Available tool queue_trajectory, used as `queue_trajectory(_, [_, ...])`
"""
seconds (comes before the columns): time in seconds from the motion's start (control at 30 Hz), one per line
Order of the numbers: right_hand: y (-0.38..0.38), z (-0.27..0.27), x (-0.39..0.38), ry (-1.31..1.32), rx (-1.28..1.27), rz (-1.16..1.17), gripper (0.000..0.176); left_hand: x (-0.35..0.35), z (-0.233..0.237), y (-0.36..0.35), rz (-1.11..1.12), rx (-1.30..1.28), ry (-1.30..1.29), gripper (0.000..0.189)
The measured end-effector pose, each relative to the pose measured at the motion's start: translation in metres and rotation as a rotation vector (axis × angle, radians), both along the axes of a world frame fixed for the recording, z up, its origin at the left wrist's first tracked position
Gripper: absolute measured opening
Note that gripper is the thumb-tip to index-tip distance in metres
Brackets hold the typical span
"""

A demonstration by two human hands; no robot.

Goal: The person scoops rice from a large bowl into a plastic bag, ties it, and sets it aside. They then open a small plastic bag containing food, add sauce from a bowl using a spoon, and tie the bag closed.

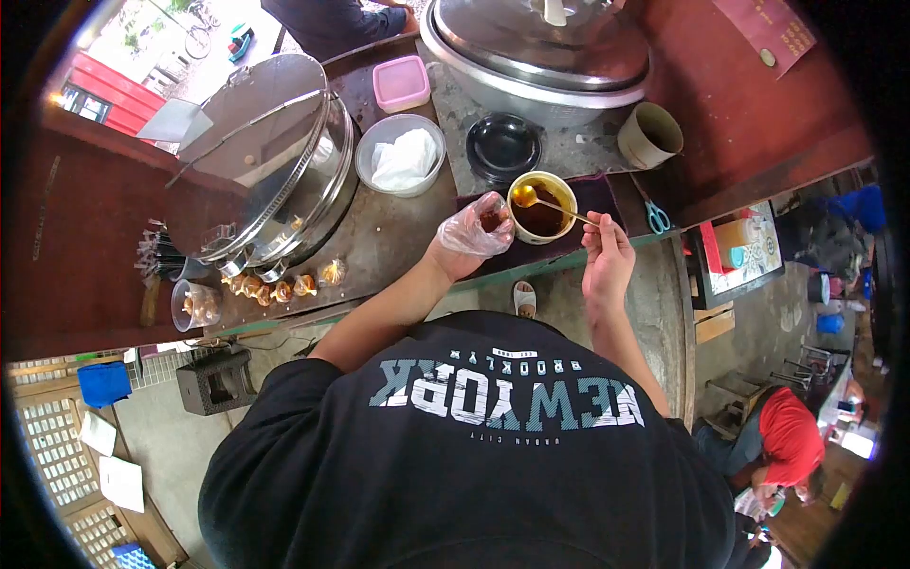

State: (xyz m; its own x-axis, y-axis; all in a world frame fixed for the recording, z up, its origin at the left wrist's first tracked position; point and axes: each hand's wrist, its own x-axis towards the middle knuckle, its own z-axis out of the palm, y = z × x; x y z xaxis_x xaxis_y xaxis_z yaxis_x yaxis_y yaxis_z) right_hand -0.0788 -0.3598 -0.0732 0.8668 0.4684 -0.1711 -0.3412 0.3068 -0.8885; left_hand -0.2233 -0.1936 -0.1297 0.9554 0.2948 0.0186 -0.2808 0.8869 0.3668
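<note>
My left hand point(451, 254) is closed round a small clear plastic bag point(481, 226), with something dark brown showing in its mouth. It is beside a pale tub point(522, 233) of dark brown sauce point(540, 221). My right hand point(608, 258) grips the thin handle of a spoon point(559, 208). The golden spoon bowl is over the tub's left side, close to the bag. Behind the tub sits a round black lid or dish point(503, 149).
Left of my hands stand a clear bowl point(364, 176) with white plastic and a large lidded pot point(332, 209). Several small tied bags point(282, 291) line the front edge. Blue-handled scissors point(658, 218), a cup point(648, 142) and a big silver pot point(540, 100) lie right and behind.
</note>
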Motion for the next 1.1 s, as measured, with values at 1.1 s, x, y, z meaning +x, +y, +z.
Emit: queue_trajectory(1.1, [-0.009,0.003,0.000,0.070,0.014,0.029,0.020,-0.002,0.002,-0.001,-0.010,-0.293,0.147,0.016])
